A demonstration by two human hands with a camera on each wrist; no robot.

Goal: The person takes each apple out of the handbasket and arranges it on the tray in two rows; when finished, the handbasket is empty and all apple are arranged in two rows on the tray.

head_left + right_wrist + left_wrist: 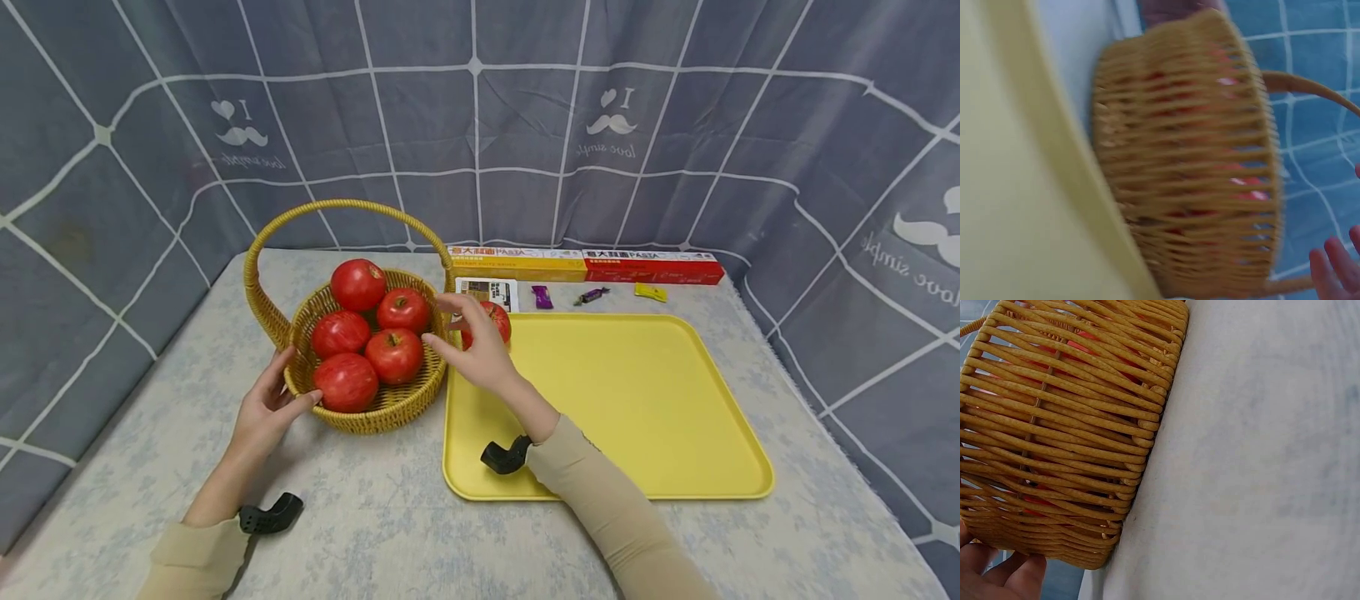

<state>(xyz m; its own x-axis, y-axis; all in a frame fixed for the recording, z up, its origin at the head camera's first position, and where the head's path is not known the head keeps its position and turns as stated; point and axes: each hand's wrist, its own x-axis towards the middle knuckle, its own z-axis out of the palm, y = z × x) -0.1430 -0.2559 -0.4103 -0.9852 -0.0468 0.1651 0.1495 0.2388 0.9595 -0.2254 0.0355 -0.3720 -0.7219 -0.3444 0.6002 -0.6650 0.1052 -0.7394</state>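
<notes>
A woven yellow basket (375,412) with a tall handle (258,250) holds several red fruits (393,354). My left hand (270,404) lies against the basket's near-left wall, thumb along the front and fingers up the side. In the left wrist view its fingers (1004,578) show beside the basket (1066,437). My right hand (472,346) hovers open with spread fingers over the gap between the basket and the yellow tray (637,400). One red fruit (498,321) sits on the tray's far-left corner behind that hand. The right wrist view is blurred, showing the basket (1191,162), tray (1016,187) and bare fingertips (1335,269).
Along the table's back edge lie a yellow pasta box (517,262) and a red one (652,267). In front of them are a small printed packet (487,292) and wrapped sweets (542,297), (592,294), (649,292). A grey checked curtain surrounds the table.
</notes>
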